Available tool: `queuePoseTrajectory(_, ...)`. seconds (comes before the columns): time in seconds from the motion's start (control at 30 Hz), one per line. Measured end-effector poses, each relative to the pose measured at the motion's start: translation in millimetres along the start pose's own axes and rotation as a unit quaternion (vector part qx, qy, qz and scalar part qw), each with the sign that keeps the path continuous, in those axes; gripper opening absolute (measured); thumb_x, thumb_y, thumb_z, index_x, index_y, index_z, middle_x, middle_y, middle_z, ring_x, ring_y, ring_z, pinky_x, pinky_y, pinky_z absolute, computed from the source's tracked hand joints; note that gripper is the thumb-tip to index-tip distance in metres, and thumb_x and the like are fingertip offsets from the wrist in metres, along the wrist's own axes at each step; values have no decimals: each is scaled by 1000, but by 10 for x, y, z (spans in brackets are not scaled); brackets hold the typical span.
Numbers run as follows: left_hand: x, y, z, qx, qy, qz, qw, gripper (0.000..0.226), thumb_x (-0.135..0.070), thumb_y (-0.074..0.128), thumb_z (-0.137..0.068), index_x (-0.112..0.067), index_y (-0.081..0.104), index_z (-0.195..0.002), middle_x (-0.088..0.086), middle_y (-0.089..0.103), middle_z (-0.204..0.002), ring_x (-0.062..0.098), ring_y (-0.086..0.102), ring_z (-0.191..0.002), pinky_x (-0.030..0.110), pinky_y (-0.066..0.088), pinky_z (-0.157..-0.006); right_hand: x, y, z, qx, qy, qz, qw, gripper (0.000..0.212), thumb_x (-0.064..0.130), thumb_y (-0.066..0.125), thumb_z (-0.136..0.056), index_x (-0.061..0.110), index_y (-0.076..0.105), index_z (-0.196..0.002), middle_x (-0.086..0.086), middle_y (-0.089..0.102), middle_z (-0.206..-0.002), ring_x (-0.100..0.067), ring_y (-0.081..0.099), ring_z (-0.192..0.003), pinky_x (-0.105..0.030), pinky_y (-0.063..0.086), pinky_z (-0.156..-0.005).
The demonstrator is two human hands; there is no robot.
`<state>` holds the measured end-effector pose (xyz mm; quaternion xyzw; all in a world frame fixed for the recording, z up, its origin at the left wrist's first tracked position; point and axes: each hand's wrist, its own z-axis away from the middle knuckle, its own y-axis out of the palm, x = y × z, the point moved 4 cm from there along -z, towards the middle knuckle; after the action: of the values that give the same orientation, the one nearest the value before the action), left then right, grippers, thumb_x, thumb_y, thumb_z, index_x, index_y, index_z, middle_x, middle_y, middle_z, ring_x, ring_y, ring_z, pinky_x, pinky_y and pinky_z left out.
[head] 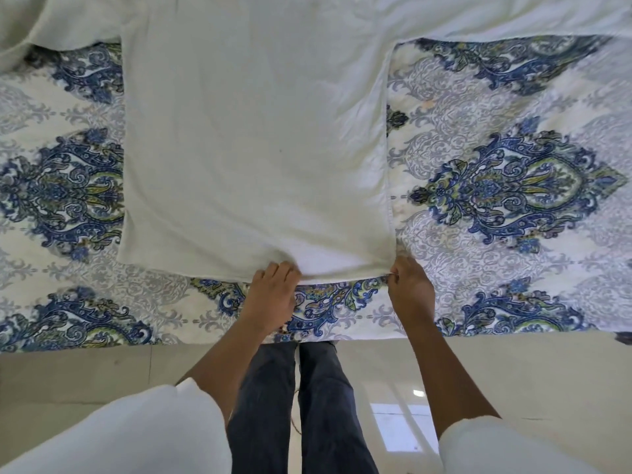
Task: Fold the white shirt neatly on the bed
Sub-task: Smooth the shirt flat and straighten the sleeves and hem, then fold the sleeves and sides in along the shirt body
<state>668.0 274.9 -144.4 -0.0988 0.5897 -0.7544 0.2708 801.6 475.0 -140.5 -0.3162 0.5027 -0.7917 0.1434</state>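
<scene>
Now: white shirt (256, 148) lies spread flat on the patterned bedspread (513, 186), hem toward me. My left hand (273, 292) grips the near hem about midway along, fingers curled into the cloth. My right hand (410, 289) pinches the near right corner, fingers bent tight.

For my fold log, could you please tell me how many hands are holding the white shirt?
2. The left hand grips the white shirt at the middle of its near hem; the right hand pinches that hem's right corner. No other hands show.
</scene>
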Motion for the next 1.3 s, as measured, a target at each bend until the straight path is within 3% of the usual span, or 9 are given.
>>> queuePoseTrajectory(0.2,45,-330,-240,-83,40,98,991,30,-26,42,-82,-7,64,-88,7,62,-84,21,59,-67,29,50,-51,89,-191,-78,-119,9,-13,993,22,6,43,-70,7,65,-70,-11,62,-76,-33,59,-69,-27,41,-52)
queuePoseTrajectory(0.33,136,-505,-861,-99,38,44,993,36,-20,39,-86,-7,61,-112,11,61,-117,30,58,-104,38,46,-81,774,-102,-426,-142,-35,-81,986,26,7,45,-79,1,64,-96,-16,62,-102,-30,60,-96,-42,57,-76)
queuePoseTrajectory(0.47,438,-217,-1100,-13,19,4,1000,58,-35,31,-93,-5,34,-143,12,32,-151,25,31,-139,39,21,-113,1211,343,-862,-37,-183,-15,982,49,22,35,-90,2,48,-132,-16,48,-139,-27,44,-130,-37,35,-108)
queuePoseTrajectory(0.57,824,-183,-946,-23,-5,-45,999,64,-44,20,-97,-3,21,-147,13,20,-155,23,15,-144,44,15,-116,801,349,-990,-77,-110,42,990,50,24,30,-96,7,34,-142,-9,35,-149,-19,29,-140,-38,26,-114)
queuePoseTrajectory(0.67,1055,-327,-982,-46,-43,-32,997,67,-45,13,-98,1,20,-146,16,18,-154,27,15,-143,42,11,-117,894,275,-977,-127,12,5,992,51,25,25,-97,3,28,-143,-9,26,-151,-24,27,-140,-43,18,-116)
queuePoseTrajectory(0.83,993,-359,-1494,-40,27,-47,998,61,-40,16,-98,-2,26,-145,13,24,-154,24,22,-143,42,16,-116,1662,554,-1330,-55,-183,54,980,53,25,35,-93,1,35,-140,-15,36,-148,-27,33,-138,-40,27,-114)
queuePoseTrajectory(1.03,1419,-517,-1476,-60,-13,-39,997,67,-46,10,-98,0,22,-146,15,21,-154,25,18,-143,39,8,-117,1054,185,-1563,-106,14,44,993,54,32,19,-97,6,16,-145,-12,22,-154,-23,16,-143,-40,12,-118)
queuePoseTrajectory(1.2,1340,-660,-2152,-67,26,-42,997,62,-42,14,-98,-3,21,-146,13,20,-155,23,19,-143,38,8,-117,1929,426,-1898,-61,-189,53,979,55,26,32,-96,3,25,-145,-14,26,-153,-24,23,-142,-37,21,-117)
queuePoseTrajectory(1.3,1605,-617,-2215,-70,26,-57,996,63,-42,14,-97,-5,15,-148,9,12,-157,19,8,-145,39,5,-119,1499,251,-2227,-71,-144,91,983,55,29,24,-98,2,19,-146,-15,21,-154,-26,21,-142,-34,18,-115)
